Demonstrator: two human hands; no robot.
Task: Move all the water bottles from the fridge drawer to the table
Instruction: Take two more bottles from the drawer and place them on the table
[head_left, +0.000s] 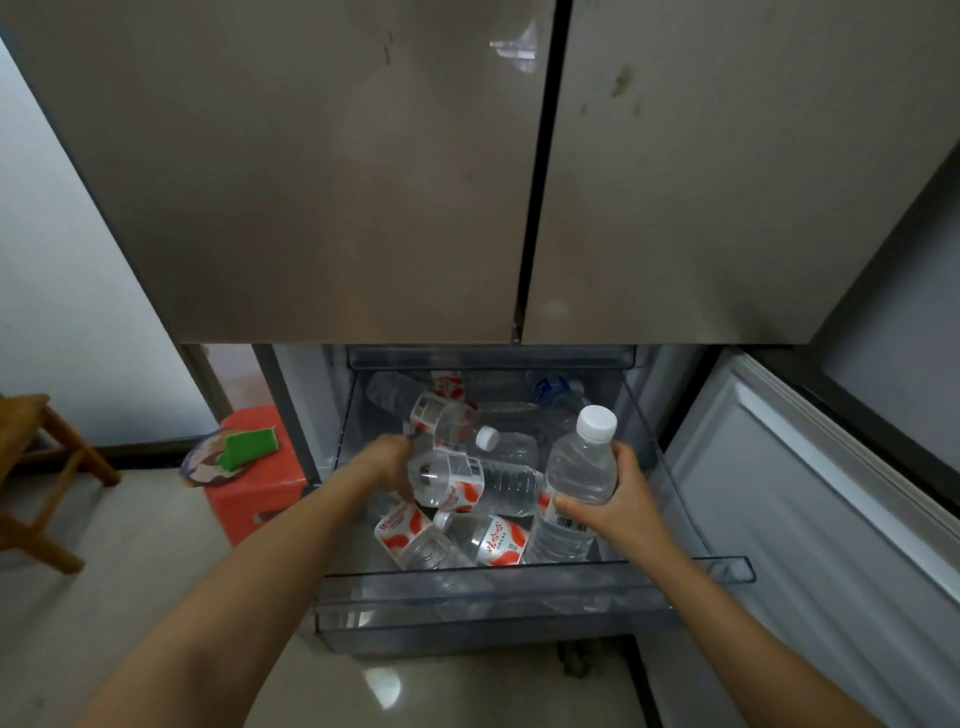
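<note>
The clear fridge drawer (540, 571) is pulled out below the closed upper doors. Several clear water bottles with red-and-white labels lie in it at odd angles. My right hand (621, 506) grips one bottle (582, 467) upright by its middle, white cap on top, over the drawer's right side. My left hand (387, 465) reaches into the drawer's left part, its fingers round a lying bottle (467, 483). Another bottle (441, 415) lies just behind it, and two more (405, 530) sit near the drawer's front wall. The table is out of view.
The lower right fridge door (810, 519) stands open beside the drawer. A red plastic stool (260, 493) with a green sponge (249, 444) stands left of the fridge. A wooden stool (36, 467) is at the far left. The floor is pale tile.
</note>
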